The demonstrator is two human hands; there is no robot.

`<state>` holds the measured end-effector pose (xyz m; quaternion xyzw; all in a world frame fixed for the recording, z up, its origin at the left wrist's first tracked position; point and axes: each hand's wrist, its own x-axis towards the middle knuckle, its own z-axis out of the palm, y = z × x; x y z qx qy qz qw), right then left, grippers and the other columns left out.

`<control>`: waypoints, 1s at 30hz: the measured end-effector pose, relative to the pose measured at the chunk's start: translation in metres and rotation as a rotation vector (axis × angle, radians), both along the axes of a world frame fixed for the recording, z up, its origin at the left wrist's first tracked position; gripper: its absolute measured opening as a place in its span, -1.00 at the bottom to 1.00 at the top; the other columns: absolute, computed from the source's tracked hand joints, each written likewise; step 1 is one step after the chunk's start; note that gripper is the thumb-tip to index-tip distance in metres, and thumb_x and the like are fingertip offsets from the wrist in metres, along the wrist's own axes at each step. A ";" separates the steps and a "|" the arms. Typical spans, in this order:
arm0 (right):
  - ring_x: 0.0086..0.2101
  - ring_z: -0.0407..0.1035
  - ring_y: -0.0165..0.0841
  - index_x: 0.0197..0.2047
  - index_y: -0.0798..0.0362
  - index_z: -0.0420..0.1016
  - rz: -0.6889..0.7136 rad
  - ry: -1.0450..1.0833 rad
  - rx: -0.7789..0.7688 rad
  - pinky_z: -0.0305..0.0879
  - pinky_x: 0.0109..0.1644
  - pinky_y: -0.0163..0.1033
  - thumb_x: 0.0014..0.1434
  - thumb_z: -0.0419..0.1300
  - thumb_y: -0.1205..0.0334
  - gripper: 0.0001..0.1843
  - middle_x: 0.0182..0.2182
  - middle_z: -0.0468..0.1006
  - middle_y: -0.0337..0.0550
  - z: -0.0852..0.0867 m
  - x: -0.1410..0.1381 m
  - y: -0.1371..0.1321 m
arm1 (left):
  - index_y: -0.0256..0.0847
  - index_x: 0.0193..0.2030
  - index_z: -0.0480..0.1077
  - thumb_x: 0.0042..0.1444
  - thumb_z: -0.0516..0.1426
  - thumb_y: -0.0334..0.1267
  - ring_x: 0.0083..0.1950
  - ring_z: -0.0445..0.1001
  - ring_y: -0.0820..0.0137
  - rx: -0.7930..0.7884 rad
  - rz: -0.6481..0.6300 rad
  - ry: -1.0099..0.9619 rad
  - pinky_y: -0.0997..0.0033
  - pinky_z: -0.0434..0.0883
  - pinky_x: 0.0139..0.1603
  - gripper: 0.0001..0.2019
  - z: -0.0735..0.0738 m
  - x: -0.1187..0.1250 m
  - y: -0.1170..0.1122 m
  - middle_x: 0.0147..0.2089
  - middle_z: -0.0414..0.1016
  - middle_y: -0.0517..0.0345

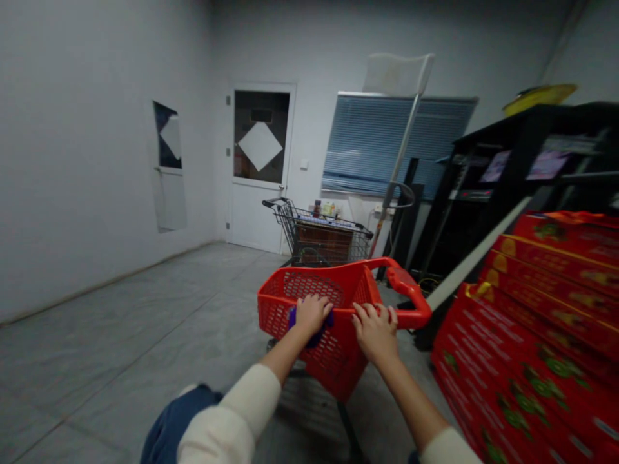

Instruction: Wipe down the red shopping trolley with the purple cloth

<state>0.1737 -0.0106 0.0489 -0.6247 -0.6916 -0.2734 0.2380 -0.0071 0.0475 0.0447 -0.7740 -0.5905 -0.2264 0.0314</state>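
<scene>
Red cart (333,293) under right hand (376,330), purple object (292,318) in left hand (313,313) grip

wire cart (323,240) by door (256,216) | blinds (360,148) behind | red boxes (536,335) stacked right | black shelving (512,138)

You face pale grey walls (97,161) and a grey tiled floor (120,335). White door (258,212) with dark glass stands ahead; closed blue blinds (358,145) hang to its right. Black shelving (522,129) on your right, stacked red cartons (546,335) before it. Light is dim, cool.
</scene>
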 end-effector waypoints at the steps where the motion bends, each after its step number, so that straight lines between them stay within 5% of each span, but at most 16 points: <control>1: 0.12 0.17 -0.11 0.15 -0.17 0.48 0.006 0.004 0.000 -0.32 0.33 0.08 0.36 -0.09 0.05 -0.56 0.04 0.53 -0.15 0.000 0.001 -0.001 | -0.02 -0.06 0.46 0.35 -0.14 0.04 0.02 0.41 0.20 0.005 -0.019 -0.003 0.15 0.25 0.01 -0.60 0.002 0.007 -0.002 -0.03 0.52 0.06; 5: 0.12 0.17 -0.15 0.13 -0.16 0.48 0.032 0.026 0.003 -0.33 0.33 0.07 0.38 -0.11 0.06 -0.57 0.02 0.54 -0.17 0.000 0.009 -0.003 | -0.02 -0.05 0.45 0.35 -0.15 0.06 0.00 0.43 0.21 0.004 -0.080 -0.006 0.15 0.26 0.01 -0.58 0.003 0.015 -0.005 -0.04 0.53 0.05; 15: 0.11 0.19 -0.18 0.10 -0.18 0.51 0.063 0.072 0.007 -0.35 0.34 0.06 0.37 -0.07 0.09 -0.60 0.00 0.56 -0.19 -0.001 0.020 -0.003 | -0.05 -0.06 0.48 0.34 -0.10 0.01 0.03 0.44 0.17 -0.039 0.025 0.046 0.14 0.28 -0.01 -0.62 -0.003 -0.034 0.003 -0.02 0.54 0.04; 25: 0.06 0.23 -0.16 0.03 -0.17 0.55 0.104 0.064 0.072 -0.27 0.31 0.09 0.34 0.00 0.10 -0.66 -0.06 0.59 -0.19 -0.002 0.026 -0.003 | -0.06 -0.08 0.47 0.36 -0.15 0.01 0.02 0.44 0.22 0.003 -0.025 -0.028 0.18 0.25 0.00 -0.59 0.011 0.048 -0.021 -0.04 0.55 0.04; 30: 0.04 0.25 -0.18 0.02 -0.18 0.55 0.119 0.063 0.081 -0.24 0.30 0.09 0.34 0.01 0.12 -0.67 -0.09 0.60 -0.21 -0.002 0.027 -0.003 | -0.06 -0.08 0.46 0.36 -0.14 0.03 0.00 0.45 0.23 0.040 -0.068 -0.019 0.21 0.26 -0.01 -0.60 0.006 0.041 -0.021 -0.06 0.54 0.05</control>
